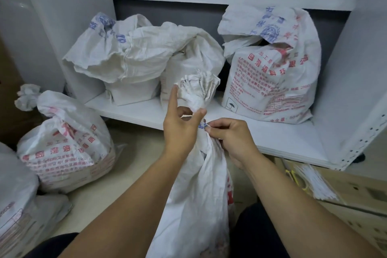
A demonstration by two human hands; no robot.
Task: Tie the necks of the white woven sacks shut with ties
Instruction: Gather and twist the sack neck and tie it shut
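White shelf point(272, 134) ahead carries three open-necked sacks point(272, 73). On the floor point(125, 169) at left sits a tied sack point(69, 146); at right, a bundle of ties point(314, 182) lies on a box point(356, 190). In front, the left hand point(182, 128) grips the near sack's point(196, 195) gathered neck point(195, 104), index finger straight. The right hand's point(230, 136) fingers pinch a tie point(202, 125) there.

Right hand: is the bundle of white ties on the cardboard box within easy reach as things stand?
Probably yes, once it lets go: the right hand is pinching at the sack neck, but nothing lies between it and the bundle of white ties.
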